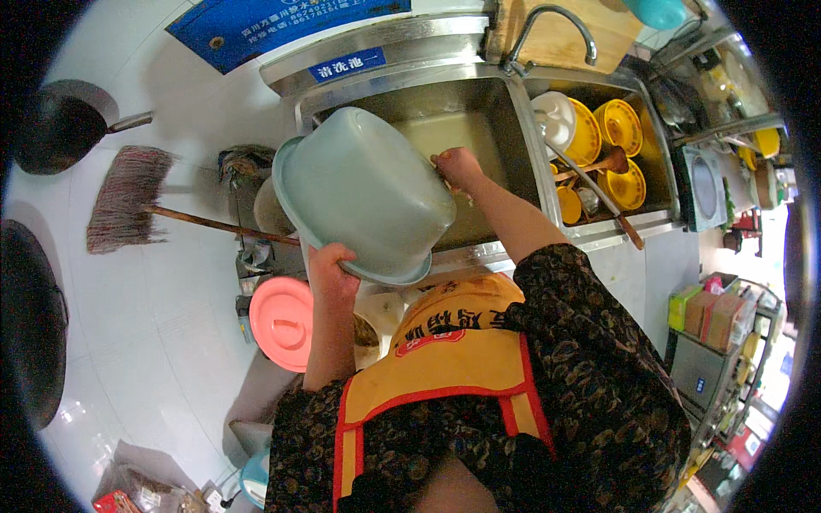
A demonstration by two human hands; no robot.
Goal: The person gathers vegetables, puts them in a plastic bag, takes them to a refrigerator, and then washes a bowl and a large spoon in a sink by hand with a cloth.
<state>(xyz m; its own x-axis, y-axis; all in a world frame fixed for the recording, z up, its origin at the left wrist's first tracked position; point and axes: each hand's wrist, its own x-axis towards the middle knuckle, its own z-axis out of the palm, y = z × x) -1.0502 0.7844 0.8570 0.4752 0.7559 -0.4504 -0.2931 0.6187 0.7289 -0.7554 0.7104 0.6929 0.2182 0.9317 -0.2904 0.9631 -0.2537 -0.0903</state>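
Note:
A large pale green plastic basin (365, 186) is tipped on its side over the left part of a steel sink (527, 141), its outer bottom turned to the right. My left hand (335, 272) grips the basin's rim at its lower left. Just right of the basin, above the cloudy water (455, 131) in the sink, my right hand (457, 168) is closed; whether it holds something small is hard to tell. The basin's inside is hidden from view.
The right sink compartment holds yellow bowls (622, 128), a white dish (553, 118) and a long-handled utensil (596, 183). A curved faucet (555, 9) stands behind. Leftward are a broom (128, 199), a wok (61, 131) and a pink lid (282, 324).

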